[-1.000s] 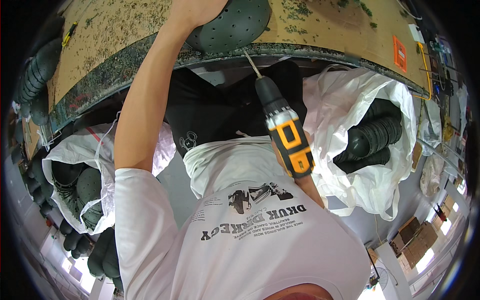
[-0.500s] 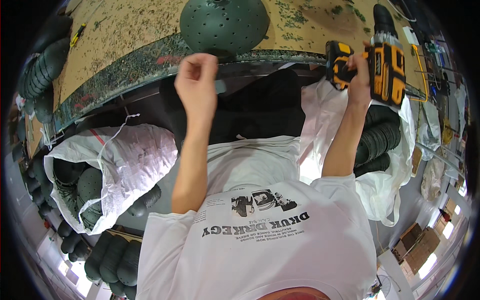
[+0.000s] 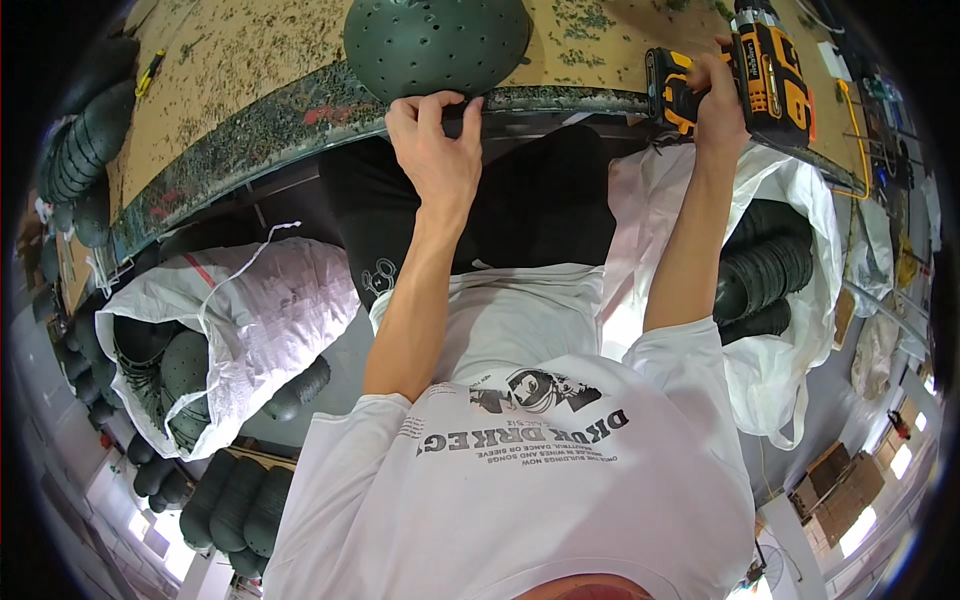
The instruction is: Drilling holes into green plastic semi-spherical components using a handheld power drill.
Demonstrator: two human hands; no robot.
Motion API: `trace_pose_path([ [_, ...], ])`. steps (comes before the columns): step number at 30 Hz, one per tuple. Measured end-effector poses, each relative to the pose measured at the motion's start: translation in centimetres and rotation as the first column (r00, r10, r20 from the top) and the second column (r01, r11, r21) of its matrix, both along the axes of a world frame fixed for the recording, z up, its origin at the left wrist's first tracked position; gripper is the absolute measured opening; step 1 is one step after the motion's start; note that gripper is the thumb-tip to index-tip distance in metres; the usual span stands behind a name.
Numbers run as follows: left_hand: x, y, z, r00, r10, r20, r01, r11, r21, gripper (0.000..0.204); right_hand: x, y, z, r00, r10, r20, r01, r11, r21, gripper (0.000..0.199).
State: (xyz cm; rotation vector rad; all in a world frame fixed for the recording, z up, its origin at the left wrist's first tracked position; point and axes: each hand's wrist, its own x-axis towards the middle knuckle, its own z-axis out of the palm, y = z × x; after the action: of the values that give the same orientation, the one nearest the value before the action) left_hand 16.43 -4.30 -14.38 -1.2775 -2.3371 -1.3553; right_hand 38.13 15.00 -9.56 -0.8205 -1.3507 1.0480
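Note:
A dark green plastic bowl (image 3: 437,45) with rows of small holes stands dome side up at the table's near edge, cut off by the top of the view. My left hand (image 3: 435,145) is at its near rim, fingers bent and thumb apart, fingertips against the edge; what lies under the fingertips is hidden. Over to the right, my right hand (image 3: 718,105) is wrapped round the handle of a yellow and black cordless drill (image 3: 770,80). The drill points away from me, its tip out of view, beside the table's edge.
Green shavings litter the brown table (image 3: 265,50). A yellow cutter (image 3: 150,73) lies far left. White sacks of nested bowls stand left (image 3: 270,300) and right (image 3: 815,350) of my legs. More bowl stacks (image 3: 235,515) sit at lower left. A yellow cable (image 3: 855,130) hangs at right.
My left hand has moved right and up to the bowl's near rim, its fingers spreading from a closed curl. The drill in my right hand has shifted farther away. The bowl sits slightly farther left.

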Motion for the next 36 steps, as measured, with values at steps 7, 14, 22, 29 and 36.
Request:
trace_pose_path([
  [7,-0.4,-0.7,-0.3,1.000,-0.003,-0.011,0.002,1.000,-0.029,0.016,-1.3,-3.0,3.4,0.985,0.125,-0.120,-0.129,0.991,-0.029,0.030],
  [14,-2.4,-2.7,0.2,0.979,-0.128,0.160,0.104,0.983,0.153,0.008,-1.1,-2.7,2.4,0.978,0.116,-0.171,-0.116,0.993,0.009,0.029],
  [22,-8.9,-6.6,2.7,0.755,-0.008,0.656,-0.227,0.935,0.272,0.046,0.6,0.3,-1.4,0.967,0.209,-0.148,-0.180,0.966,0.186,0.026],
  [29,-3.4,-5.9,5.4,-0.024,-0.392,0.920,-0.082,0.917,0.389,0.055,0.6,0.6,-0.9,0.997,-0.031,0.075,0.026,0.998,0.057,0.026],
  [36,-3.3,-4.4,5.5,-0.185,-0.401,0.897,-0.261,0.900,0.349,0.050,-0.2,0.3,-0.3,1.000,0.004,-0.029,-0.002,0.999,0.054,0.025],
])
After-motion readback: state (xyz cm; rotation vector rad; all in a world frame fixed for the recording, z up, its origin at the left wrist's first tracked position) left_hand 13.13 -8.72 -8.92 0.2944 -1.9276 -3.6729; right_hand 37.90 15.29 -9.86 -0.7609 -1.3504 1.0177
